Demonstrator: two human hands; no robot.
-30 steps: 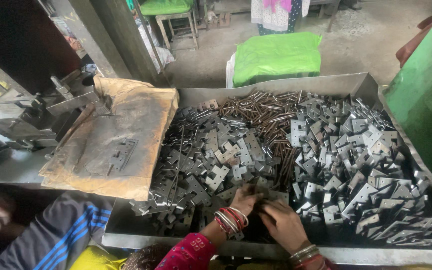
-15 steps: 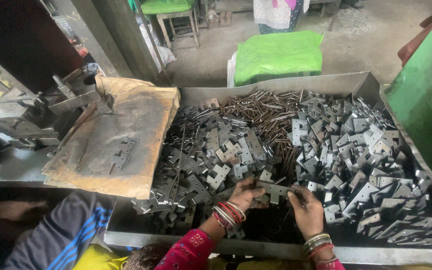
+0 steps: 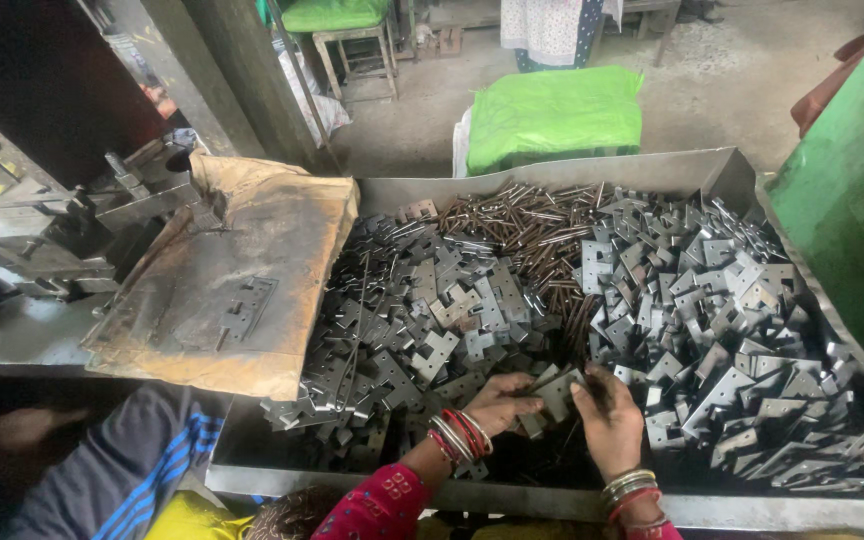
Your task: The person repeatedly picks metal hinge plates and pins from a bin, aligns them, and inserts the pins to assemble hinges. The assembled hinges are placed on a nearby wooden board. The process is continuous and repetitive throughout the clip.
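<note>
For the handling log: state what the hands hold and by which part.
Both hands grip one flat metal hinge leaf: the left hand at its left edge, the right hand at its right edge, above the tray.

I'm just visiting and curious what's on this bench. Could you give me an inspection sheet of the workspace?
Surface: metal tray, dirty and shallow.
Job's things: flat hinge plate held between left hand and right hand.
Clutter: heaps of grey hinge plates, a pile of thin brown pins, worn cardboard sheet over the tray's left end.
Grippers: both hands' fingers closed on the plate; bangles on both wrists.
Cables: nothing seen.
Surroundings: green-cushioned stool, green-covered bundle, dark metal press at left, another person's striped sleeve.
</note>
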